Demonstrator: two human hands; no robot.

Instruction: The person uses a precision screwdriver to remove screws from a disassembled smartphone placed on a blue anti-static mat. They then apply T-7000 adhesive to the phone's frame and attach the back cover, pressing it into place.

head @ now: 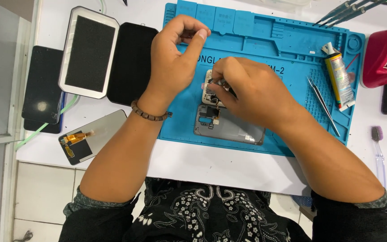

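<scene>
Both forearms angled inward; R hand (247,92) curled over phone (211,89), L hand (173,60) pinching.

white table (229,168) in even light — pale tiled floor (45,197) below.

Blue work mat (287,49) on white table (211,166): opened phone body (210,92) under right hand (251,92), grey back cover (229,127) just below. Left hand (175,60), beaded bracelet at wrist, pinching above the phone; tweezers (322,105) and glue tube (340,78) at right
</scene>
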